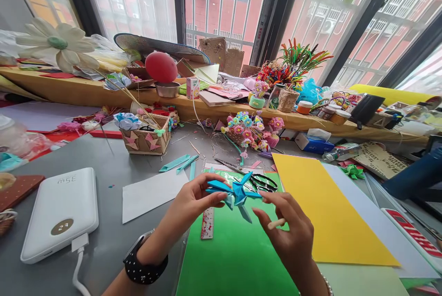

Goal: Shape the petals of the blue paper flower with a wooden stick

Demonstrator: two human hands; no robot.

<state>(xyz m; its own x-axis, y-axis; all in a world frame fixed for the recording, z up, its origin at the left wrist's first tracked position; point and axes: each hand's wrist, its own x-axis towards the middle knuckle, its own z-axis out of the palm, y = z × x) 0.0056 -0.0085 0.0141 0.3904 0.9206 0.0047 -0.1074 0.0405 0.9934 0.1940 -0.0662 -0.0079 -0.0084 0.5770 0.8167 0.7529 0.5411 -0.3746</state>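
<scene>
A blue folded-paper star [239, 193] with pointed arms is up in front of me, over the green sheet [238, 254]. My left hand [205, 194] pinches it by the arms on its left, thumb below and fingers above. On the other side my right hand [288, 217] has its index fingertip at the star's right arm, with the thumb held apart. A pale wooden stick [276, 223] is tucked in the curled fingers of that hand, most of it hidden. Black-handled scissors [264, 182] lie just behind the star. Partly under my left hand is a patterned ruler [207, 224].
Folded blue paper strips [175, 163] and a white sheet [152, 194] lie left of centre. A white power bank [64, 213] with a cable sits at left. Yellow card [331, 213] spreads to the right. Behind stand a cardboard basket [147, 142] and small flowers [247, 130].
</scene>
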